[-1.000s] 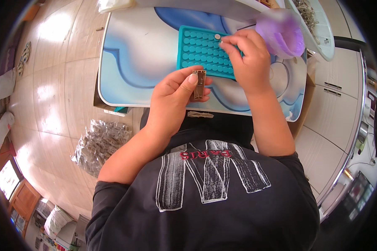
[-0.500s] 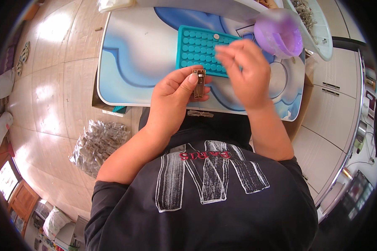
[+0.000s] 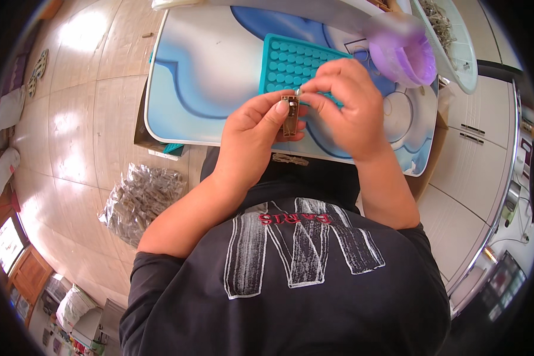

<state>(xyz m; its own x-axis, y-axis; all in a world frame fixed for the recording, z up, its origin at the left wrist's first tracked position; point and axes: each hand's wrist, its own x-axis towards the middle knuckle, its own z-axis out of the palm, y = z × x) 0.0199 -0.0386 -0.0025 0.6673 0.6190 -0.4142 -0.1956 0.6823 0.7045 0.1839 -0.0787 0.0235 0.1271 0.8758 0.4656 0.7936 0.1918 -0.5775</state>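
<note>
My left hand (image 3: 249, 135) grips a small brown rectangular casing (image 3: 291, 121), long and narrow, with a shiny metal part and dark bits inside. The thumb presses on its left edge and the fingers support it from behind. Close to the casing's top end, my right hand (image 3: 355, 110) pinches a tiny pale, shiny piece (image 3: 298, 92) between thumb and forefinger. Its exact kind is too small to make out. Behind both hands lies a teal tray (image 3: 279, 64) with rows of round shapes, partly covered by the right hand.
The blue-and-white table (image 3: 187, 77) carries a purple bowl (image 3: 420, 62) at the back right. Beyond it sits a pale mesh basket (image 3: 467, 70) of small metal-coloured parts. Bagged small items (image 3: 142, 202) lie on the floor at left. White cabinets (image 3: 474, 160) stand at right.
My right hand has come down and left from over the tray to the casing's top. The pale round piece seen on the tray no longer shows there. The left hand still holds the casing.
</note>
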